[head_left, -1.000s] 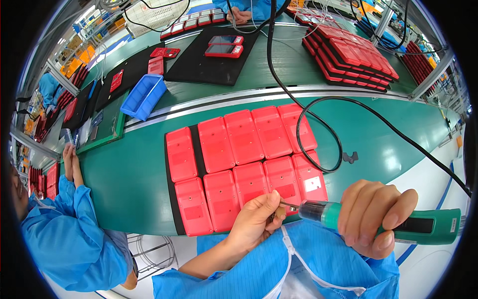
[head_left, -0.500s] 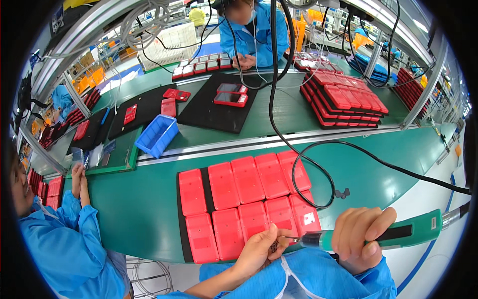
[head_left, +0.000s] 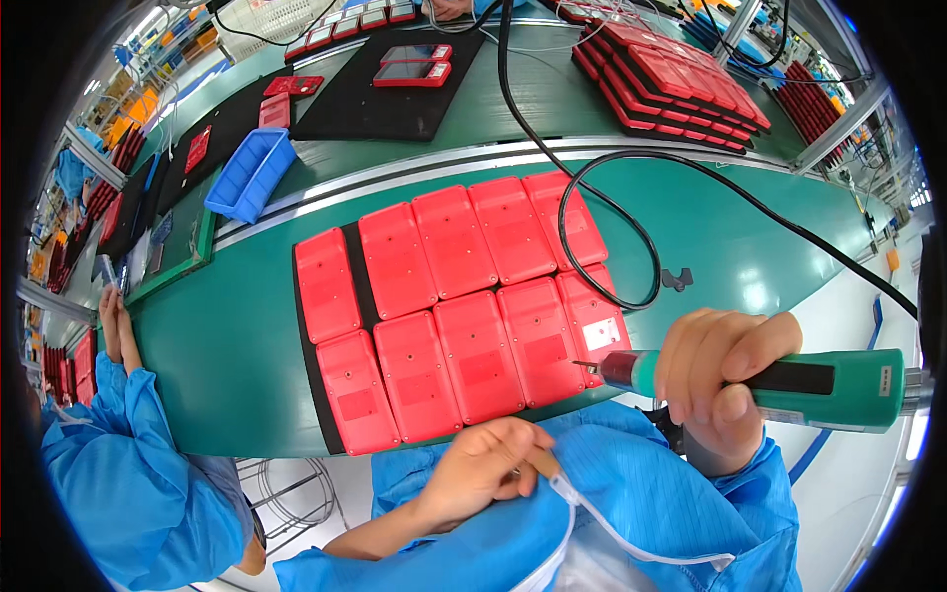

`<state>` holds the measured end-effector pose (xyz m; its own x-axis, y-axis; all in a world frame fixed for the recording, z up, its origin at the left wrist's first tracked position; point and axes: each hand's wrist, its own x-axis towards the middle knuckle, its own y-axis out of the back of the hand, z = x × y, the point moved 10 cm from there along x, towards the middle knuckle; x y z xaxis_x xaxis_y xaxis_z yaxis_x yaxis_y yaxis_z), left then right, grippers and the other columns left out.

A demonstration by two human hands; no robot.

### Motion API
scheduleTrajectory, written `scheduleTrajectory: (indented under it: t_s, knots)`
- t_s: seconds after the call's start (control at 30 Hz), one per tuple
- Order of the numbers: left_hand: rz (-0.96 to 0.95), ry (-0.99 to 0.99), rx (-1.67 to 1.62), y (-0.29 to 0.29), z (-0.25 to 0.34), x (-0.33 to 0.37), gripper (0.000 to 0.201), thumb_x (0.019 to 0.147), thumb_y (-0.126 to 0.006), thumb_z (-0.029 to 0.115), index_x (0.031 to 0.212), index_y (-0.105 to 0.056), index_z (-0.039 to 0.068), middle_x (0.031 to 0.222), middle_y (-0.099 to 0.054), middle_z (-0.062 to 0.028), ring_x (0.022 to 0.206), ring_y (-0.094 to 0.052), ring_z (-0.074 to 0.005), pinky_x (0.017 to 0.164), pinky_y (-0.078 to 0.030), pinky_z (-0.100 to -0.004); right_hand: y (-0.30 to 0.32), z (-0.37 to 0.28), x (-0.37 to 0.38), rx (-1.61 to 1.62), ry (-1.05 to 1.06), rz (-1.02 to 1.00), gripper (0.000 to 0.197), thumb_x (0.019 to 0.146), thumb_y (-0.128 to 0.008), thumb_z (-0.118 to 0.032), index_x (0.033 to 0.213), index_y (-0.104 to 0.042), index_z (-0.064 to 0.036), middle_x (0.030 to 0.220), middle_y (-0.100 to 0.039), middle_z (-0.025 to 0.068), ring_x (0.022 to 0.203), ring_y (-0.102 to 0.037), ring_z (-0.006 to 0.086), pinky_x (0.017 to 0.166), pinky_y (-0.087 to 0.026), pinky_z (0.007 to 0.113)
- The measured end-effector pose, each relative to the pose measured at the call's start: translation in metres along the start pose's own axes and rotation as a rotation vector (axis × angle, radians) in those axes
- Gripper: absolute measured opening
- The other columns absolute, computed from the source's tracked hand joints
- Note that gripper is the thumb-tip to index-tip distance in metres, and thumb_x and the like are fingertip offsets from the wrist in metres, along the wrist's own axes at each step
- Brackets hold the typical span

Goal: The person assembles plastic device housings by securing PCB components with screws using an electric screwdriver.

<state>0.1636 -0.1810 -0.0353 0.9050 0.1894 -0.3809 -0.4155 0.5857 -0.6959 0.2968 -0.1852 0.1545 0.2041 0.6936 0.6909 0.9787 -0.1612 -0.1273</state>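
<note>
My right hand [head_left: 725, 380] is wrapped round a green electric screwdriver [head_left: 838, 385]. Its thin bit points left, over the lower right red device casing [head_left: 602, 326], which bears a white label; whether bit and casing touch I cannot tell. My left hand [head_left: 488, 464] is closed with curled fingers in front of the bench edge, just below the red casings [head_left: 478, 360]; what lies inside it is hidden. These casings lie back side up in two rows on a black mat [head_left: 360, 276], with screw holes showing.
A black cable [head_left: 646, 237] loops over the right casings, near a small black piece [head_left: 677, 279]. Beyond the metal rail stand a blue bin [head_left: 252, 173], a black mat with two devices [head_left: 409, 74] and stacked red casings [head_left: 676, 89]. A co-worker's blue sleeve [head_left: 143, 424] is at left.
The view has tilted down, so the casings appear higher. My left hand has drawn away from the screwdriver's tip toward my body. The screwdriver's bit is now over the labelled casing.
</note>
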Motion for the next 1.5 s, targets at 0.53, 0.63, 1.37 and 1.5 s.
scheduleTrajectory:
  t_s: [0.53,0.63,1.37,1.5]
  knots:
    - [0.093,0.184,-0.429,-0.003,-0.041,0.034,0.036,0.090,-0.040,0.028,0.113,-0.045,0.001,0.082,-0.057,-0.0050,0.058,-0.043,-0.0051,0.042,-0.029,-0.0160,-0.012,0.022,-0.007,0.017,0.029,-0.144,0.023,0.069,-0.054,0.006,0.086,-0.040,-0.0005,0.060,-0.047,0.0069,0.042,-0.048,0.0163,0.038,-0.043,0.029]
    - [0.067,0.174,-0.473,-0.002,-0.041,0.037,0.036,0.090,-0.040,0.028,0.114,-0.044,0.000,0.085,-0.057,-0.0057,0.059,-0.045,-0.0050,0.043,-0.032,-0.0156,-0.012,0.025,-0.006,0.004,0.010,-0.147,0.023,0.069,-0.054,0.006,0.086,-0.040,-0.0008,0.059,-0.047,0.0067,0.042,-0.048,0.0165,0.038,-0.042,0.029]
    - [0.091,0.048,-0.455,-0.003,-0.037,0.039,0.031,0.090,-0.040,0.022,0.109,-0.046,-0.002,0.095,-0.059,-0.0077,0.067,-0.053,-0.0063,0.055,-0.044,-0.0152,-0.025,0.057,-0.006,-0.367,-0.346,-0.226,0.012,0.064,-0.063,0.001,0.068,-0.053,-0.0054,0.056,-0.054,0.0041,0.043,-0.052,0.0113,0.038,-0.037,0.022]
    - [0.081,0.003,-0.422,-0.004,-0.034,0.036,0.031,0.090,-0.040,0.021,0.108,-0.046,-0.002,0.098,-0.058,-0.0092,0.069,-0.056,-0.0070,0.054,-0.045,-0.0146,-0.018,0.043,-0.012,-0.305,-0.280,-0.060,0.011,0.064,-0.064,0.000,0.064,-0.054,-0.0054,0.058,-0.055,0.0041,0.045,-0.052,0.0108,0.040,-0.038,0.023]
